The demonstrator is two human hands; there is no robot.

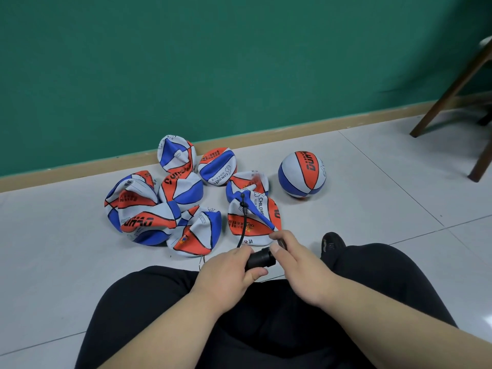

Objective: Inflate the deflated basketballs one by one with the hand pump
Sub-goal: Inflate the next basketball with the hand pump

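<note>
Tiled floor point(372, 209), deflated basketballs point(138, 209), pump point(259, 259) in left hand point(226, 270), right hand point(300, 267)

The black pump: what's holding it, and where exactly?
The left hand grips the black pump round its barrel, at the end where the hose comes out. The right hand pinches the other end between thumb and fingers.

**Floor room: crowded left, open right**

Deflated basketballs point(165, 206) crowd the tile floor point(386, 209) ahead and to the left, back to the green wall point(213, 62). An inflated basketball point(302, 174) sits just right of them. Past it, bare tile reaches wooden chair legs point(450, 99) at far right.
</note>
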